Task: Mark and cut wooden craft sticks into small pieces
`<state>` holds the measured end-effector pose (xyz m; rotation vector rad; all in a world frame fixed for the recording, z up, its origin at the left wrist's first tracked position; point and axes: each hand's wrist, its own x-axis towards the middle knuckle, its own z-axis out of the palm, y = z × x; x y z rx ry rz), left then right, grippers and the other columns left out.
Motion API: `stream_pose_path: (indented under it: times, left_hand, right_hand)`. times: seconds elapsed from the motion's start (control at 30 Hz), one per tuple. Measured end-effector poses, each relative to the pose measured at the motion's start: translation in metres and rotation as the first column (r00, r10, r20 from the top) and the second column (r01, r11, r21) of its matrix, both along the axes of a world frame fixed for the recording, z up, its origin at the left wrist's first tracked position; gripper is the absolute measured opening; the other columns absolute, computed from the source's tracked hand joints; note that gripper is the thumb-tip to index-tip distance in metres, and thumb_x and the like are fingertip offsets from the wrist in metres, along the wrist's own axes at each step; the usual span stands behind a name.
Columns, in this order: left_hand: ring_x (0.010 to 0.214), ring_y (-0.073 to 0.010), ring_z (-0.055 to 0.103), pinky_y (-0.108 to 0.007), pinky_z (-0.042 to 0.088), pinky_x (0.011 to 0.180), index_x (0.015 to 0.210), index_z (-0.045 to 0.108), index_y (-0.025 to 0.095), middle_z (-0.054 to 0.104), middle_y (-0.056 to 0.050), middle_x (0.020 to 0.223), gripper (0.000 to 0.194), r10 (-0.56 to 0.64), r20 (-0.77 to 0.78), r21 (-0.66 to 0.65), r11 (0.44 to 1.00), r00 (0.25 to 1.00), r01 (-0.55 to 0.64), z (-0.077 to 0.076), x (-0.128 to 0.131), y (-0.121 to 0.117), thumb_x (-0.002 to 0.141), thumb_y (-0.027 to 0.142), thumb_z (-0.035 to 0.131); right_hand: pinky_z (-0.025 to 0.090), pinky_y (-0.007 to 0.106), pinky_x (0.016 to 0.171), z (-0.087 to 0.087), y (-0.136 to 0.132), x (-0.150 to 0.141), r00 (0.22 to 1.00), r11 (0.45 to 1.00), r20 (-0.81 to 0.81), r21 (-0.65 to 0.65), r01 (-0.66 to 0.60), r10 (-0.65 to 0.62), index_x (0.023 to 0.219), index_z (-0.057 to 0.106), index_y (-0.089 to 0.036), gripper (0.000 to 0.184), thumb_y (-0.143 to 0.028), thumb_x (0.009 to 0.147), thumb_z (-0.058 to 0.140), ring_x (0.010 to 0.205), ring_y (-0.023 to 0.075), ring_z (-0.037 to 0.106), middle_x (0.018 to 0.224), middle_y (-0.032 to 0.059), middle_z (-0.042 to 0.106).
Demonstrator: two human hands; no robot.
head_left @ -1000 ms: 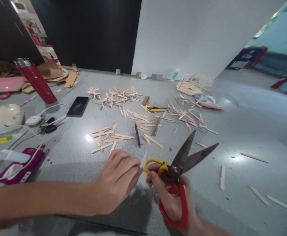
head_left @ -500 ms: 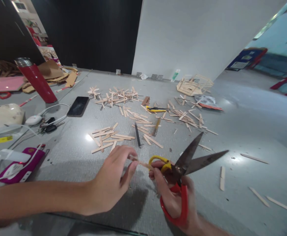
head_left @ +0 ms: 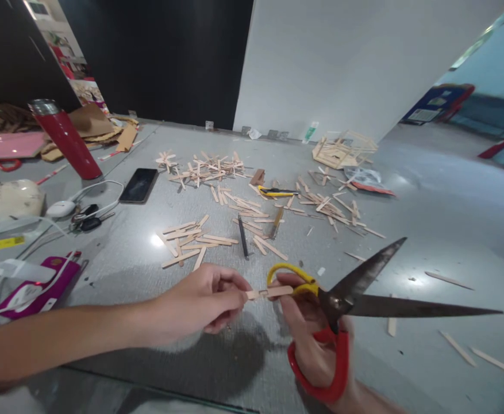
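My left hand (head_left: 217, 296) is closed in a pinch on one end of a small wooden craft stick (head_left: 281, 291). A notch shows near the stick's middle, and its rounded end points right. My right hand (head_left: 310, 339) is closed round a pair of scissors (head_left: 342, 302) with one yellow and one red handle. The scissor blades stand apart, pointing right, away from the stick. The right fingertips are at the stick's free end; whether they grip it I cannot tell. Several loose craft sticks (head_left: 183, 236) lie on the grey table beyond my hands.
A black pen-like tool (head_left: 243, 237) and a yellow utility knife (head_left: 277, 191) lie among the sticks. Farther back stands a stick-built frame (head_left: 342, 150). To the left are a phone (head_left: 138, 186), a red flask (head_left: 66, 141), keys (head_left: 90, 218) and a purple case (head_left: 40, 287).
The notched stick has turned into clearer view, lying nearly level between my hands. My right hand has shifted slightly right, and the scissors have swung clockwise, blades now pointing more to the right.
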<state>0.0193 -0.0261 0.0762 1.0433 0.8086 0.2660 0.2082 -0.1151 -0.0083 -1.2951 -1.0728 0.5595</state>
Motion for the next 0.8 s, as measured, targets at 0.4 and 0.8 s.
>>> stream_pose_path:
  times: [0.4, 0.8]
  left_hand:
    - [0.048, -0.0058, 0.049, -0.017, 0.041, 0.047, 0.099, 0.059, 0.016, 0.066, 0.001, 0.075, 0.030, 0.023, 0.136, 0.293, 0.954, 0.990, -0.063, -0.005, -0.005, -0.019, 0.105, 0.045, 0.057]
    - [0.062, -0.0111, 0.051, -0.022, 0.038, 0.057, 0.082, 0.064, 0.014, 0.057, 0.000, 0.069, 0.045, -0.067, -0.019, 0.530, 0.846, 0.998, 0.066, 0.002, -0.008, -0.024, 0.109, 0.046, 0.046]
  right_hand:
    - [0.062, 0.038, 0.086, 0.028, -0.007, 0.001, 0.821, 0.819, 0.022, -0.087, -0.567, 0.571, 0.110, 0.077, -0.024, 0.033, -0.051, 0.104, 0.057, 0.091, 0.0275, 0.075, 0.100, 0.0097, 0.079]
    - [0.058, 0.048, 0.100, 0.020, -0.020, 0.013, 0.736, 0.727, 0.027, -0.184, -0.662, 0.676, 0.135, 0.065, -0.025, 0.039, -0.046, 0.102, 0.061, 0.111, 0.0321, 0.070, 0.122, 0.0139, 0.073]
